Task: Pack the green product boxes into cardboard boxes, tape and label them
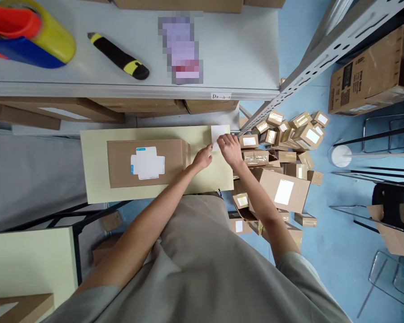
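A white paper label (217,130) lies over the far right end of a pale yellow table. My right hand (229,149) has its fingers bent and pinched on the label's right side. Close on its left is my left hand (202,159), fingers curled, with the index fingertip at the label's lower left edge. What its fingers hold, if anything, is too small to make out. To the left of both hands, a closed brown cardboard box (121,163) rests on the table. On its top is a white cross-shaped sheet (147,163) with blue marks.
A grey shelf (235,54) beyond the table (96,193) bears a black-and-yellow utility knife (116,54), a tape dispenser (50,36) and a pixelated purple item (182,49). Many small cartons (286,157) are heaped on the right. A metal shelf post (309,67) rises beside them.
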{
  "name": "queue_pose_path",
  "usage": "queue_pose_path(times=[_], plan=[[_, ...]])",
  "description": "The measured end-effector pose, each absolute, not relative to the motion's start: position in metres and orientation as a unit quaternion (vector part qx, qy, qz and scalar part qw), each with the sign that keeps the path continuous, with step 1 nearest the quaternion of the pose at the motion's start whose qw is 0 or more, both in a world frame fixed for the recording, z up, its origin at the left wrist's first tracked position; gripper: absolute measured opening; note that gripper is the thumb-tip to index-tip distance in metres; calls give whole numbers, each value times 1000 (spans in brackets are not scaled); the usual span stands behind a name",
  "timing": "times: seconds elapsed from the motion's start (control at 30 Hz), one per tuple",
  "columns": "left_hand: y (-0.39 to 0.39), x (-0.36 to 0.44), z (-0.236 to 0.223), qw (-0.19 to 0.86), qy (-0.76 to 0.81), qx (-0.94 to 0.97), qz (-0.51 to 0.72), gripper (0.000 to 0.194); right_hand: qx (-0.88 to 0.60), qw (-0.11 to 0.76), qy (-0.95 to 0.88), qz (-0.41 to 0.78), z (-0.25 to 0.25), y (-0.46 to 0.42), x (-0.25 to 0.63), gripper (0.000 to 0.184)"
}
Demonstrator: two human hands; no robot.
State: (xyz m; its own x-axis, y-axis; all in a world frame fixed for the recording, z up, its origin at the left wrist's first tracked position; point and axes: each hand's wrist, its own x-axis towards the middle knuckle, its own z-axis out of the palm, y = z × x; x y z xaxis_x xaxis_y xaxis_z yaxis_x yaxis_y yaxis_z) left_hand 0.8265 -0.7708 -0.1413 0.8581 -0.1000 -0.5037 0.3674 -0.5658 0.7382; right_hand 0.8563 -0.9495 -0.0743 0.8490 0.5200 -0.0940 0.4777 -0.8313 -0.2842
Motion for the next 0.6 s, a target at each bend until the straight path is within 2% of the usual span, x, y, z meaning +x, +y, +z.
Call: queue_pose_path(times=[0.17, 0.37, 0.43, 0.6], plan=[[-775, 846, -151, 515, 179, 800, -250, 66, -971, 149, -178, 53, -82, -933, 914, 39], [-775, 855, -158, 580, 202, 753, -237, 62, -941, 157, -234, 187, -98, -942, 888, 34], [-776, 856, -160, 591, 200, 745, -235, 58, -936, 151, -239, 210, -106, -946, 879, 38], [-779, 858, -167, 587, 185, 751, -238, 49, -931, 154, -227, 239, -119, -954, 880, 33]])
